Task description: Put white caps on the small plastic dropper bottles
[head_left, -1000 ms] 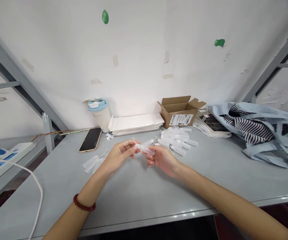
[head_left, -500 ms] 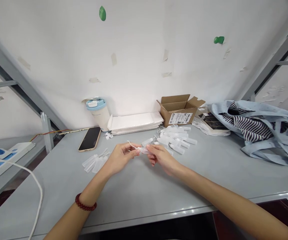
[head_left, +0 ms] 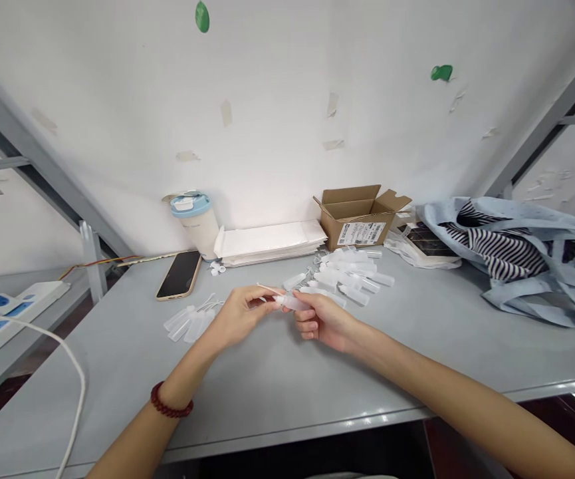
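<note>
Above the grey table, both hands hold one small translucent plastic bottle (head_left: pixel 293 303). My right hand (head_left: pixel 328 320) grips its body between thumb and fingers. At its white cap end, the thumb and fingertips of my left hand (head_left: pixel 246 311) are closed in a pinch. A thin white strap (head_left: pixel 269 289) sticks out above the left fingers. Just left of my left hand lie several similar bottles with thin straps (head_left: pixel 193 322), side by side. Beyond my right hand is a loose pile of similar translucent bottles (head_left: pixel 349 269).
A phone (head_left: pixel 179 275), a cup with a blue lid (head_left: pixel 195 223), small white caps (head_left: pixel 216 268) and a stack of white envelopes (head_left: pixel 271 241) are at the back. An open cardboard box (head_left: pixel 359 223) and a light blue bag (head_left: pixel 521 259) stand right. A power strip (head_left: pixel 15 319) is left.
The held bottle now shows more of its body and tilts down to the right. My right fingers have curled further round it. The left hand stays nearly in place.
</note>
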